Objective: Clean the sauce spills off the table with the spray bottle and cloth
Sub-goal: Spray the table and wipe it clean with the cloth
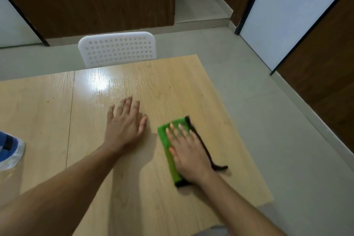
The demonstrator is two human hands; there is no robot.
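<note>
green cloth on a pale wood-grain desk

a bright green cloth (165, 141) edged in black is seen on the desk (172, 90), which is patterned in light tan wood grain with a white glare patch and a small orange speck (47, 100) near its left part. a white chair (117, 49) is dotted with rows of round holes. a blue and white object (9, 149) is cut off at the left edge. the floor (268, 120) is grey-green, and dark brown wood panels (92, 0) are shown behind.
</note>
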